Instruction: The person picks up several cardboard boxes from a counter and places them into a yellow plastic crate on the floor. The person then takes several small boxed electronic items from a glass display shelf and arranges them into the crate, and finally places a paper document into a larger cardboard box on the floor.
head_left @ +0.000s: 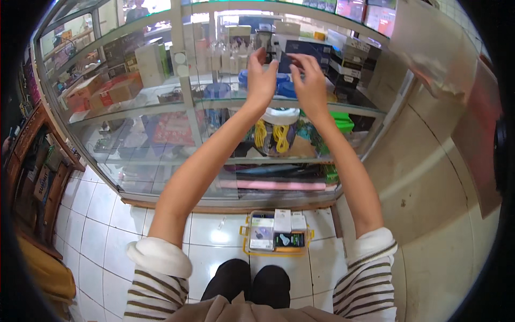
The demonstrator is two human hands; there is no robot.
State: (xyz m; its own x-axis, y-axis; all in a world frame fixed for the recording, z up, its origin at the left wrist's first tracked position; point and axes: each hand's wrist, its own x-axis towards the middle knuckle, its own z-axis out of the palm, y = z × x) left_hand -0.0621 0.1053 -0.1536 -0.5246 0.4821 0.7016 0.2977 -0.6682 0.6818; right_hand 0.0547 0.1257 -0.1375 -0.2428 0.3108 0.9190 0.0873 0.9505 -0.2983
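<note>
My left hand and my right hand are raised inside or in front of the glass display cabinet, fingers bent and apart, with nothing visible held. Behind them on a shelf are a dark blue box, small white bottles and blue items. Stacked boxes stand right of my right hand. A shelf below holds coiled yellow cords and a green item.
A yellow-handled tray of small boxes sits on the tiled floor before my knees. A wall bounds the right. A wooden cabinet and yellow cloth are at left. A person shows at the far top left.
</note>
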